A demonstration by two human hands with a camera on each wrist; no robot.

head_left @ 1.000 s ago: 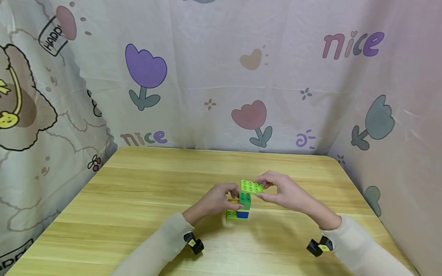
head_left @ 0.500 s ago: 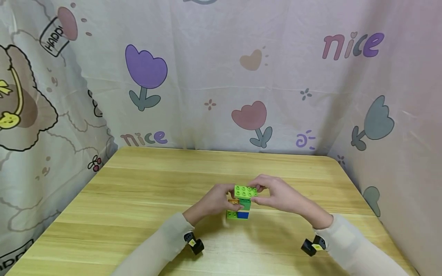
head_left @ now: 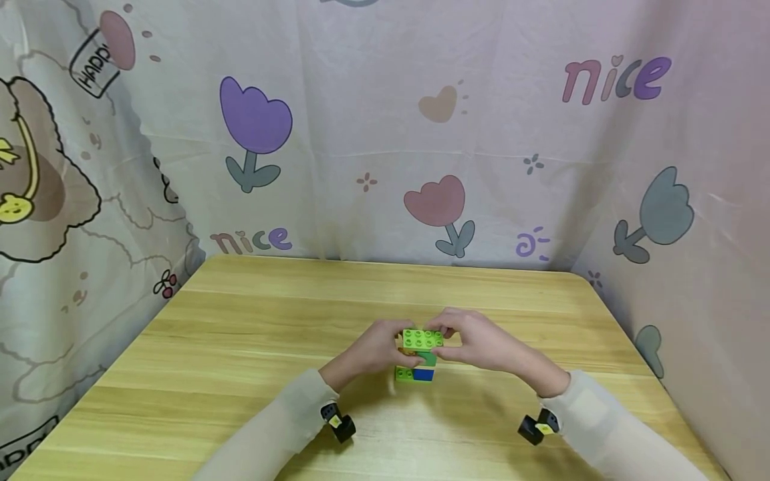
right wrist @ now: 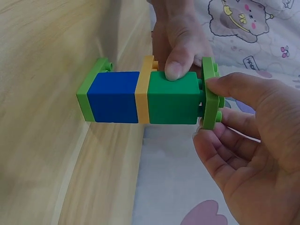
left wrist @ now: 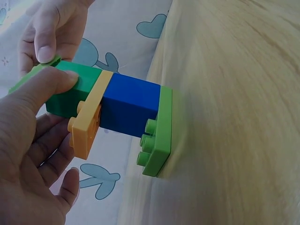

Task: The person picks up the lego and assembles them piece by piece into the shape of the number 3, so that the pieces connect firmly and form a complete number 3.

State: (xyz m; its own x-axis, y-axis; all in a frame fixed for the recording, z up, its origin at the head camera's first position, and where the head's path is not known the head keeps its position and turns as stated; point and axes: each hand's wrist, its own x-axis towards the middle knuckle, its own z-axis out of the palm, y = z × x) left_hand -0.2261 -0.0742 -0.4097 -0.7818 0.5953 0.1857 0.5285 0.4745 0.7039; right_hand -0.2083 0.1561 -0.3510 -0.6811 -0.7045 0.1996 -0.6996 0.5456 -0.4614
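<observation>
A stack of toy building bricks stands on the wooden table (head_left: 271,321). From the bottom it has a lime plate (left wrist: 161,145), a blue brick (right wrist: 114,99), an orange plate (left wrist: 89,127) and a green brick (right wrist: 172,101). My left hand (head_left: 374,349) grips the green brick, its thumb on the near face. Another lime plate (head_left: 421,339) lies over the green brick, pinched at its right end by my right hand (head_left: 484,342). Studs of the green brick show in a narrow gap below that plate in the right wrist view. The left hand hides part of the orange plate in the head view.
A printed curtain (head_left: 349,133) hangs behind the table and along both sides. Each wrist carries a small black camera, the left camera (head_left: 339,423) and the right camera (head_left: 538,426).
My right hand has brought the upper lime plate left and down, from above the green brick's right side to over its top. The left hand stays on the stack.
</observation>
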